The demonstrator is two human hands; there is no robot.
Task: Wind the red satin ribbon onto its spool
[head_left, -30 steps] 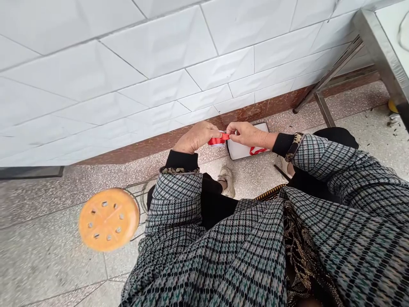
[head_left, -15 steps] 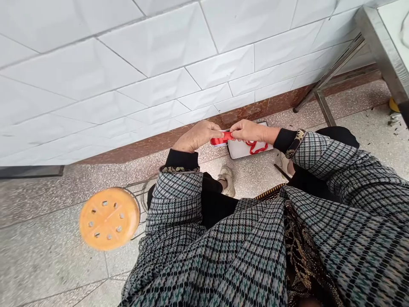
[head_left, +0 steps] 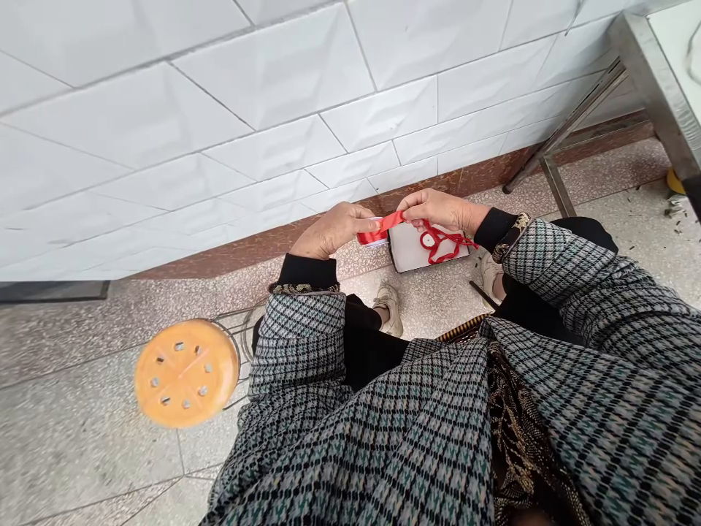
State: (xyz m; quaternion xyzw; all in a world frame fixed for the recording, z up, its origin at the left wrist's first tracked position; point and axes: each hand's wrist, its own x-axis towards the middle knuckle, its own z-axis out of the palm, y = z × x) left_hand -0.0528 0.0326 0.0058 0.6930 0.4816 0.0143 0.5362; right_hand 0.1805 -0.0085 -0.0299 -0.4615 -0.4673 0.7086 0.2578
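Red satin ribbon held between two hands above a terrazzo floor (head_left: 350,267), close to a white tiled wall (head_left: 285,102). In the left hand (head_left: 335,229) we find the ribbon roll (head_left: 369,237), pinched with the thumb lying along its near face; the roll sits just off the left edge of a shallow white tray (head_left: 404,252) with a dark rim. From it runs a flat ribbon strip (head_left: 392,219) — its long axis slanting gently upward to the right, its right end pointing into the right hand (head_left: 438,209). There we see thumb and forefinger pressed together on the strip, which spans the short gap between the hands above the tray's far left corner. Below the right hand, narrow red loops (head_left: 445,256) appear over the tray's right half, one end reaching past the right edge toward the cuff; whether they hang or lie, we cannot tell. To the left stands a round orange stool (head_left: 183,380) — its seat pierced by a ring of holes.
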